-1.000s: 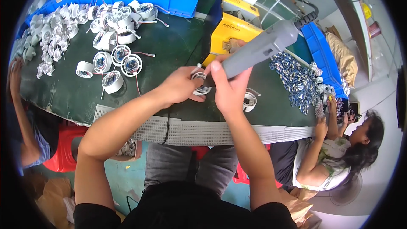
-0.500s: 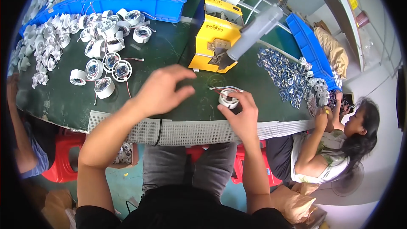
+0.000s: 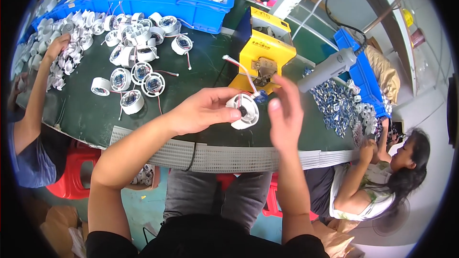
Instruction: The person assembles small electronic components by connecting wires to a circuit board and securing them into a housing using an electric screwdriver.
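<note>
Between the thumb and fingers of my left hand [image 3: 203, 114] is a white round plastic housing [image 3: 250, 120], lifted off the table with its hollow side showing. Red and white wires run from it up to a small white plug, and a small blue circuit board [image 3: 260, 97] sits by its upper right rim. My right hand [image 3: 287, 117] is just right of the housing, thumb and fingers apart, a little blurred by motion, nothing visible in it. Behind the hands stands a yellow machine [image 3: 267, 50]. A grey electric screwdriver [image 3: 330, 69] hangs to its right.
Similar wired housings [image 3: 138, 74] lie at the left, near heaped white plastic parts [image 3: 67, 62]. Blue bins [image 3: 201, 16] line the back. Small blue circuit boards [image 3: 330, 107] are piled at the right. One co-worker's hand [image 3: 60, 45] reaches into the white parts; another person [image 3: 368, 177] sits at the right.
The housing has passed from my right hand into my left and been raised. My right hand has let go and is beside it. The screwdriver has swung right, away from the machine.
</note>
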Tool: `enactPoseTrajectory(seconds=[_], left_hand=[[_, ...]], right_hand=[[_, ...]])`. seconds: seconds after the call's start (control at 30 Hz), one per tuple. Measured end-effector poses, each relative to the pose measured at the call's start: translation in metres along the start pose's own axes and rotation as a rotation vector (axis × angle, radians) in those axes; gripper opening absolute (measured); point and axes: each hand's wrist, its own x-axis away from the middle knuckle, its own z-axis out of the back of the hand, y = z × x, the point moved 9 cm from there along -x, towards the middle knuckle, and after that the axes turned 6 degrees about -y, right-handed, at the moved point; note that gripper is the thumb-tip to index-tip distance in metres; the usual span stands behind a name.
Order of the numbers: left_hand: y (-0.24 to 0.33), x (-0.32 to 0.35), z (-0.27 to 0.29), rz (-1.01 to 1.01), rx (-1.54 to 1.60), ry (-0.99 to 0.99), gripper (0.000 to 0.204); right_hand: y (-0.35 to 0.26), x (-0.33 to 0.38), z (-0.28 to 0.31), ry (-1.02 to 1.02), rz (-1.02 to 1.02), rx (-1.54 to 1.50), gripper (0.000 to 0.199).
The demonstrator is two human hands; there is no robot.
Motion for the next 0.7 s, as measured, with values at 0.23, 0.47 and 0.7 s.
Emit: enactPoseTrajectory(seconds=[0.23,0.47,0.7], left_hand=[[-0.003,0.008,0.004,0.103,0.132,-0.05,0.05],[-0.001,0.005,0.017,0.083,0.355,0.084,0.052],[-0.022,0.009,0.034,0.181,0.354,0.194,0.057]], right_hand=[[0.004,-0.018,-0.04,-0.42,-0.157,-0.371,0.023],[0.025,-0.015,-0.045,-0.253,-0.098,-0.639,0.021],[0.036,-0.011,-0.046,-0.149,-0.058,-0.452,0.015]])
